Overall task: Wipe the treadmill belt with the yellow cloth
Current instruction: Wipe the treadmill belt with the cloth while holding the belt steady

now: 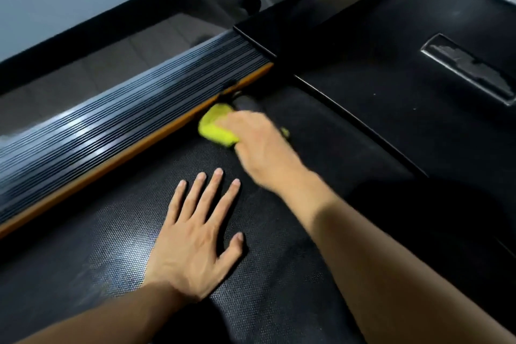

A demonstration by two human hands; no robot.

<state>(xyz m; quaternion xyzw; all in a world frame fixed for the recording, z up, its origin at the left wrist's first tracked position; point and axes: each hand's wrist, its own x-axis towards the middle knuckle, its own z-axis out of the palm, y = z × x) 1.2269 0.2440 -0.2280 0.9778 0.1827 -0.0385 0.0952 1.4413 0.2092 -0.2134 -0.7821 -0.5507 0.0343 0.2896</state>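
Observation:
The black textured treadmill belt fills the lower middle of the view. My left hand lies flat on it, fingers straight and spread. Further up the belt, my right hand grips a bunched yellow cloth and presses it onto the belt near the front left corner, next to the orange strip. The right hand is motion-blurred; part of the cloth is hidden under its fingers.
A ribbed black side rail with an orange strip runs along the belt's left edge. The black motor cover with a worn label sits at the belt's front. Brown tiled floor lies to the left.

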